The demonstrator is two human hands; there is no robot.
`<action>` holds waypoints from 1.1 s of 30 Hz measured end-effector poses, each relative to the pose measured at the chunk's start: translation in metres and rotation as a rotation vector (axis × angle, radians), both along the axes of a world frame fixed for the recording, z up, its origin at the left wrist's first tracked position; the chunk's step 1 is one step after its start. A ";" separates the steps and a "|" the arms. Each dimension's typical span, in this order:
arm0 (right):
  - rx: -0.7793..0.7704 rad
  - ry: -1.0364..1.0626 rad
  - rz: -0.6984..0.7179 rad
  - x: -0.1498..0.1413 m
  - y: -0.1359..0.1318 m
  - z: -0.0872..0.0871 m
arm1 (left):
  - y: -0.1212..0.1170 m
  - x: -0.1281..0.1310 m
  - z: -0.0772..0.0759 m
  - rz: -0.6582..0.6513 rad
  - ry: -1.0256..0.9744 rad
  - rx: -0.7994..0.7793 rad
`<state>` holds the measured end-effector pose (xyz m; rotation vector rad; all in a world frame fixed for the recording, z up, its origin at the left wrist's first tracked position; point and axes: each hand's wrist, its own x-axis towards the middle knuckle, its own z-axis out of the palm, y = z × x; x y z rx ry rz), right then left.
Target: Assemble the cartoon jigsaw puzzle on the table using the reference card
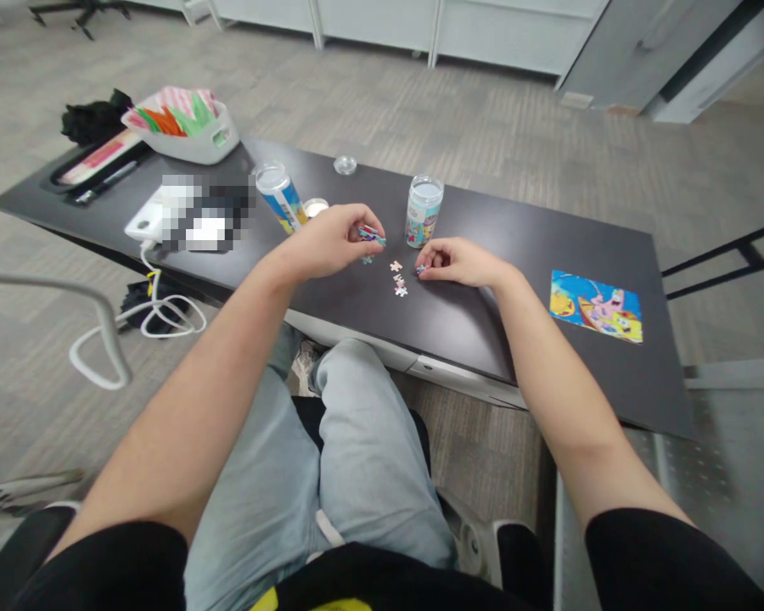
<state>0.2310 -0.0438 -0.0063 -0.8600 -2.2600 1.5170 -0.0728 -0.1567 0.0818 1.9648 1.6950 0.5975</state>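
Observation:
My left hand (331, 239) hovers just above the black table (497, 322) and pinches a small cluster of joined puzzle pieces (372, 235) between thumb and fingers. My right hand (458, 261) rests on the table to the right, its fingers curled onto a single puzzle piece (421, 270). Between the two hands lie a few loose puzzle pieces (398, 278). Just beyond them an open clear puzzle tube (424, 211) stands upright.
A finished cartoon puzzle (596, 305) lies at the table's right. A second tube (281, 197) leans at centre left, with a lid (345, 165) behind it. A white basket (188, 127), a tray and a charger with cable (156, 297) occupy the left end. My knees are under the front edge.

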 end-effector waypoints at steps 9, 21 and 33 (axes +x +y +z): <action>-0.024 0.070 0.031 -0.002 -0.005 0.006 | 0.075 0.052 0.059 0.020 -0.119 0.327; -0.104 0.423 -0.262 -0.002 -0.004 0.020 | 0.102 0.079 0.027 0.004 -0.187 0.294; -0.060 0.540 -0.398 -0.003 0.001 0.018 | 0.105 0.069 0.024 -0.003 -0.156 0.307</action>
